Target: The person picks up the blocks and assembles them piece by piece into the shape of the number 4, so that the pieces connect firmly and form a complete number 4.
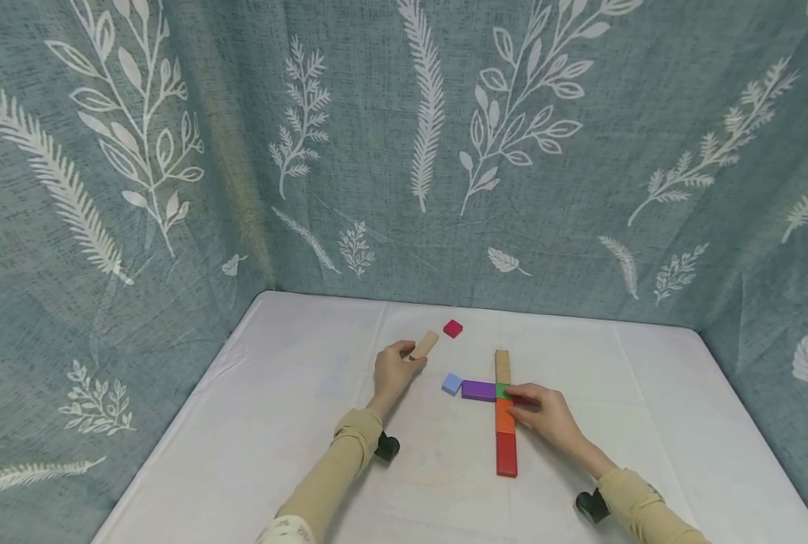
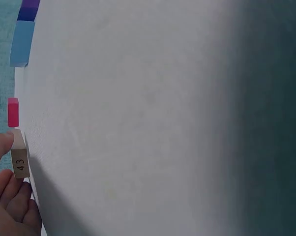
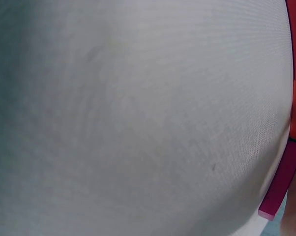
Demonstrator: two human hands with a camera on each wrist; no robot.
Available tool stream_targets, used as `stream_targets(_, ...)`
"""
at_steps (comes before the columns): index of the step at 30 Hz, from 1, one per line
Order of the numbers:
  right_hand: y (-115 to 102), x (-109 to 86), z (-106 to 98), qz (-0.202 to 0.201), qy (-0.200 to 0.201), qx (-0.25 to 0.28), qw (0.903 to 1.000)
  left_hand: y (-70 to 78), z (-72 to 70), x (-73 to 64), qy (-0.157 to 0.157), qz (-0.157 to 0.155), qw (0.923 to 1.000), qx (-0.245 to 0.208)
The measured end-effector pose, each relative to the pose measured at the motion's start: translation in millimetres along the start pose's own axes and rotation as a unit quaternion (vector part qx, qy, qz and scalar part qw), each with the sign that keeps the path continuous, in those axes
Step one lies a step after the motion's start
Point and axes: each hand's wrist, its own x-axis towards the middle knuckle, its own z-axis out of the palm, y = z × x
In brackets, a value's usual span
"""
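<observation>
My left hand (image 1: 393, 372) pinches a plain wooden block (image 1: 425, 344) between thumb and fingers. In the left wrist view the end of this wooden block (image 2: 20, 163) carries the number 43. My right hand (image 1: 548, 414) holds a magenta block (image 3: 281, 179) at the right side of a cross of blocks; in the head view the fingers largely cover it. At the cross's centre is a green block (image 1: 502, 391), partly hidden by a fingertip. Around it lie a purple block (image 1: 479, 391) to the left, another wooden block (image 1: 502, 366) beyond, and an orange block (image 1: 504, 416) nearer.
A red block (image 1: 507, 455) continues the line below the orange one. A light blue block (image 1: 451, 384) lies turned at the purple block's left end. A small pink-red block (image 1: 453, 329) lies farther back. All rest on a white-covered table (image 1: 275, 363) before a patterned curtain (image 1: 377, 151).
</observation>
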Motion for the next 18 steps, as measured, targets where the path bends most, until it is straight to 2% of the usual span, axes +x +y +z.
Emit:
stream_targets(11,-0.5,0.9,-2.0,0.005,-0.003,-0.002,1.0,-0.1,6.4,0.9,0.025,-0.002,0.9994,0.026)
stream_targets(18,0.0,0.7,-2.4,0.007,-0.005,0.004,1.0,0.9,5.5,0.5,0.026,-0.013,0.9991,0.03)
